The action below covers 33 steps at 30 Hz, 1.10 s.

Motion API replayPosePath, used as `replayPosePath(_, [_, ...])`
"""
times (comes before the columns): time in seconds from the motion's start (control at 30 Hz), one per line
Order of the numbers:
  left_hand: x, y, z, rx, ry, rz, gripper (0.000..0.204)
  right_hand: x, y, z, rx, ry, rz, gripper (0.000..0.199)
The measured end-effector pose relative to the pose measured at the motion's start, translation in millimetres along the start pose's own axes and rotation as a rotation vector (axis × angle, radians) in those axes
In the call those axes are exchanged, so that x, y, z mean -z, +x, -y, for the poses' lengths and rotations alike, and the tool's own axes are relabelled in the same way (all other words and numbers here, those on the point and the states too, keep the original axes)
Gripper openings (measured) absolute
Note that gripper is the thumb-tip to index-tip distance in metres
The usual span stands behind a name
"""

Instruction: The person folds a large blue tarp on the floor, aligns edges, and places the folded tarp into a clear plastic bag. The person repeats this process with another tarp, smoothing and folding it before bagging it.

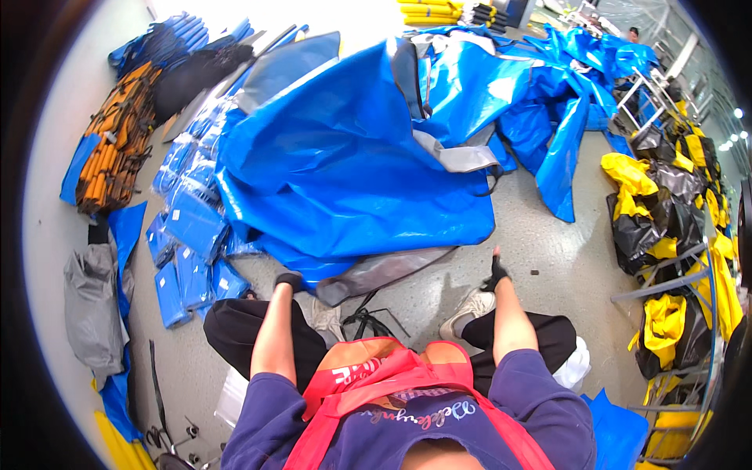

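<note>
A large blue tarpaulin sheet with grey panels spreads in loose folds in front of my legs. My left hand, in a black glove, is closed at the sheet's near left corner; its fingertips are mostly hidden. My right hand, in a black glove with bare fingertips, is apart from the sheet, just off its near right edge. One finger points forward and nothing shows in that hand. Between my shoes a grey strip of the sheet lies folded, with black straps beside it.
Clear-wrapped blue packages are piled left of the sheet. Orange folded bundles and a grey cover stand by the left wall. More blue sheeting lies at the back right. Yellow and black bags and metal frames line the right.
</note>
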<state>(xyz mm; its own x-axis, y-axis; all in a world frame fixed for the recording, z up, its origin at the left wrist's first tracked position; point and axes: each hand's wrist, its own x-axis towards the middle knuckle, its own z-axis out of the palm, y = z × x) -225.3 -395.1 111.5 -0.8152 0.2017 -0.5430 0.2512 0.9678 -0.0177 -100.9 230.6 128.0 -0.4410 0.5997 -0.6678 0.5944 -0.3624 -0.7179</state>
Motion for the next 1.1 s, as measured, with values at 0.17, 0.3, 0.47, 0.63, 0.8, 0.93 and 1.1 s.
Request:
replayPosePath(0.17, [-51.0, -35.3, -144.6, -0.264, -0.397, 0.144, 0.039, -87.0, -49.3, -89.8, -0.377, 0.231, 0.68, 0.105])
replayPosePath(0.3, [-1.9, -89.3, -288.6, -0.907, -0.444, 0.456, 0.028, -121.9, -39.8, -81.4, -0.38, 0.016, 0.561, 0.096])
replayPosePath(0.47, [169.2, -20.1, -168.4, -0.466, -0.674, -0.312, 0.016, -83.4, -75.5, -176.7, -0.384, 0.429, 0.266, 0.097])
replayPosePath(0.63, [259.2, 81.3, -24.9, 0.079, 0.038, -0.478, 0.129, -58.6, -100.9, -239.5, -0.418, -0.029, 0.809, 0.082])
replayPosePath(0.8, [241.8, 129.9, 67.2, 0.009, 0.169, -0.195, 0.064, -57.9, -59.2, -248.1, 0.163, -0.747, 0.436, 0.056])
replayPosePath(0.93, [189.7, 114.5, -36.5, -0.257, -0.059, -0.681, 0.039, 139.3, 73.0, 44.2, 0.853, -0.658, -0.158, 0.043])
replayPosePath(1.1, [146.6, 50.9, -57.9, -0.505, -0.538, -0.121, 0.048, 328.1, -63.7, 284.5, 0.882, -0.726, -0.354, 0.048])
